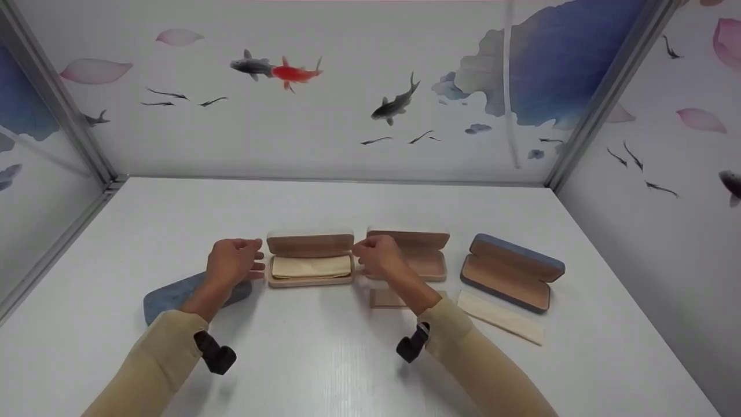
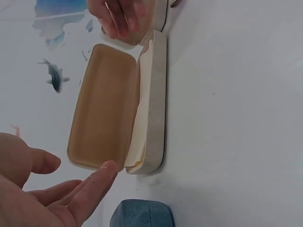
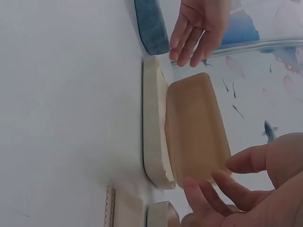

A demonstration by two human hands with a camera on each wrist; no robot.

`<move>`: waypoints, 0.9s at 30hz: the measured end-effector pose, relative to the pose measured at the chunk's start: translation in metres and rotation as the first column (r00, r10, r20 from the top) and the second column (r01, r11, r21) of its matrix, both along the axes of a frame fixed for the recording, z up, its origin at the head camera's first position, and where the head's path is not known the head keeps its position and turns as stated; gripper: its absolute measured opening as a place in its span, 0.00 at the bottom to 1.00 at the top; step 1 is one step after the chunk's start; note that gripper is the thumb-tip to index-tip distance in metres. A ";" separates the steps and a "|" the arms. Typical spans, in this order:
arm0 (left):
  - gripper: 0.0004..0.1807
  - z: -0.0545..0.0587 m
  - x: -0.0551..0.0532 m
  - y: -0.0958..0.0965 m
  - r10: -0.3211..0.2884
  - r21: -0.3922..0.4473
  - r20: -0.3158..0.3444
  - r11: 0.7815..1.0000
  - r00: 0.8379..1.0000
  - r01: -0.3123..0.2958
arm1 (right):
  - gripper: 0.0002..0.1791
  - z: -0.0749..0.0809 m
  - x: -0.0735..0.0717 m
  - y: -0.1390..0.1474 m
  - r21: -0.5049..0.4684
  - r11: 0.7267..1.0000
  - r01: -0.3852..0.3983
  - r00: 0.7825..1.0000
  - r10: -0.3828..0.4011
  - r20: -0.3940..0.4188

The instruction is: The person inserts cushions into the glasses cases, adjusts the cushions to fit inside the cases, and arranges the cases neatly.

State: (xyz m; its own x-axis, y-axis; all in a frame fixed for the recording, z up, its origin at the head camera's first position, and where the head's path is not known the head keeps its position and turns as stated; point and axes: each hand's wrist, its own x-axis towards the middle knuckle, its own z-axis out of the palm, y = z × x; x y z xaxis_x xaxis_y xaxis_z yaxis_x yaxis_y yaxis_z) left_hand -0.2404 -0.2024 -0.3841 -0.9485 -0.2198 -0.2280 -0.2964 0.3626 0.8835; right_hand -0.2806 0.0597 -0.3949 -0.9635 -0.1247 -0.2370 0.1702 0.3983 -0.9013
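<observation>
A cream glasses case (image 1: 312,284) lies with its lid raised between my two hands, and a folded pale yellow cleaning cloth (image 1: 312,267) is inside it. My left hand (image 1: 234,260) is at the case's left end, fingers spread loosely. In the left wrist view, a fingertip of that hand overlaps the lid's lower corner. At the opposite end is my right hand (image 1: 379,255), in front of a second open cream case (image 1: 435,267). The right wrist view has its thumb and fingers apart beside the lid's corner (image 3: 196,142), gripping nothing.
A closed blue glasses case (image 1: 168,298) lies under my left forearm. On the right are an open blue case (image 1: 509,284) and a cream cloth (image 1: 501,318). A light brown cloth (image 1: 382,298) sits partly behind my right wrist. Printed panels (image 1: 336,150) wall the table.
</observation>
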 end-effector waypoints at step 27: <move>0.52 0.007 -0.021 0.005 -0.184 0.023 0.215 0.983 0.959 0.184 | 0.37 0.010 -0.015 -0.008 -0.129 0.984 -0.126 0.979 0.145 0.144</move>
State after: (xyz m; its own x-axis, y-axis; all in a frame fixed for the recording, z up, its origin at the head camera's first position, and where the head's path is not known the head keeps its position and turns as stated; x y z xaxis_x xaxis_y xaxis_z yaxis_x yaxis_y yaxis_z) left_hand -0.2609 -0.1972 -0.3768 -0.9009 -0.0450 -0.4317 -0.4081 0.4263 0.8073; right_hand -0.2952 0.0513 -0.3849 -0.8896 -0.2875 -0.3550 0.2606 0.3189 -0.9113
